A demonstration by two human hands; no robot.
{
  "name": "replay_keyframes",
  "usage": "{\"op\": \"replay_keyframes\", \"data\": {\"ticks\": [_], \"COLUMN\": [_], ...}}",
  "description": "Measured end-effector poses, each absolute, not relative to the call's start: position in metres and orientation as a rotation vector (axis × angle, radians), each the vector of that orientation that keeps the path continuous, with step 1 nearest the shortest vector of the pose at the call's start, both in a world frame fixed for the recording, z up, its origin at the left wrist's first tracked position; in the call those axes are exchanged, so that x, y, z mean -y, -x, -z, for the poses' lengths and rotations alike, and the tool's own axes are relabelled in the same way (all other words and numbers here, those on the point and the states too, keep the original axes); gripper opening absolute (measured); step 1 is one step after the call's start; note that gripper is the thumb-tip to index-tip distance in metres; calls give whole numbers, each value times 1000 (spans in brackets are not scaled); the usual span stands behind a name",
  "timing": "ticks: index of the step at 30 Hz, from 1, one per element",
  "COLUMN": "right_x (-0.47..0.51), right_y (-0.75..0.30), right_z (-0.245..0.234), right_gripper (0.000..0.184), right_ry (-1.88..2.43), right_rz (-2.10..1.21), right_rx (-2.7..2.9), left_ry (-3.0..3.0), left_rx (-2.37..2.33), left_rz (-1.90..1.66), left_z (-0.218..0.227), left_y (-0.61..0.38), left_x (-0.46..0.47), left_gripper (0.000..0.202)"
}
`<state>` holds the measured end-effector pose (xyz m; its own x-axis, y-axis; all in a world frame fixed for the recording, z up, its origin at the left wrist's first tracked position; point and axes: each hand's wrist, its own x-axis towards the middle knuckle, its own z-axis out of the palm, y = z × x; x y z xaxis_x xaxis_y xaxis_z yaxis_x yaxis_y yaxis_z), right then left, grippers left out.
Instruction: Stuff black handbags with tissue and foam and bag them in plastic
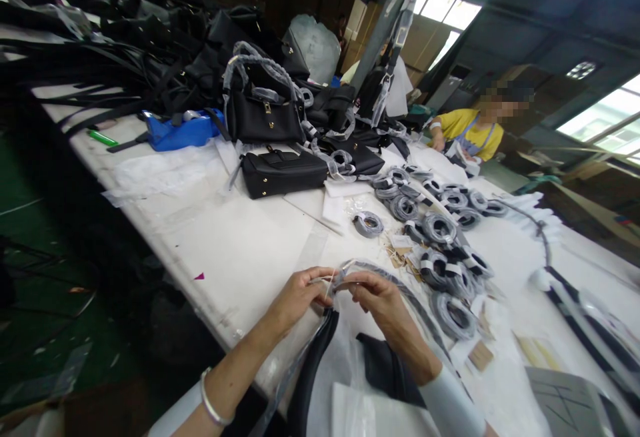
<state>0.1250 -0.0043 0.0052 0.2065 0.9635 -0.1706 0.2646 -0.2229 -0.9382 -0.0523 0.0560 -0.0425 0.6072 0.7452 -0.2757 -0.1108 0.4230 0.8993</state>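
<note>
Find both hands just beyond the near edge of the white table (pixel 240 250), nearly meeting. Left hand (pixel 300 296) curled mostly closed, with thumb and fingertips seemingly pinched on clear film (pixel 331 284); right hand (pixel 374 294) opposite, half curled, with thumb and forefinger apparently nipping the same film. Cannot tell whether also gripping a strap end there. Directly below the fingertips, a black strap (pixel 317 358), running down toward the body; behind the right hand, a covered strap (pixel 414 300), arching away to the right.

Pinch lightly and close together, for better control of anything so thin. Judging by the look, likely slippery and quick to crease: draw it flat, with even pull from both sides, rather than tug. Use fingertips, not nails, to avoid tearing film or marking black surfaces. Steady the forearms above the white sheet (pixel 353 410). Mind the coils (pixel 440 229) beyond the right hand; avoid sweeping into them.
</note>
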Motion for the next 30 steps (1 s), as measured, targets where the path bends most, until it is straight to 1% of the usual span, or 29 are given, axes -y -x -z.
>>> {"op": "replay_keyframes", "data": {"ticks": [4, 8, 12, 15, 17, 19, 21, 24, 25, 28, 30], "right_x": [-8, -15, -21, -25, -27, -27, -26, -23, -22, -21, -21], "right_y": [-117, -120, -122, -118, -114, -112, -110, -109, -108, -105, -105], "right_z": [2, 0, -6, -7, -4, -1, 3, 6, 6, 6, 6], "right_gripper": [38, 38, 26, 15, 12, 13, 16, 15, 17, 33, 41], "right_ry": [1558, 1620, 1715, 1808, 1849, 1864, 1878, 1888, 1877, 1831, 1796], "right_rz": [-1261, -1311, -1377, -1335, -1242, -1171, -1160, -1135, -1106, -1038, -1027], "right_rx": [1034, 1090, 1282, 1491, 1625, 1662, 1574, 1380, 1347, 1374, 1438], "left_ry": [-960, -894, -901, -947, -1046, -1141, -1181, -1230, -1258, -1393, -1540], "left_rx": [-717, -638, -590, -610, -675, -769, -808, -775, -782, -830, -850], "left_rz": [-626, -640, -620, -604, -594, -598, -605, -601, -598, -608, -654], "left_z": [40, 40, 45, 47, 45, 42, 38, 33, 31, 27, 25], "left_y": [54, 59, 60, 57, 54, 52, 52, 55, 56, 58, 59], "left_x": [-56, -57, -58, -56, -54, -52, -49, -47, -48, -50, -53], "left_gripper": [46, 54, 61, 64, 61, 55, 51, 47, 45, 35, 30]}}
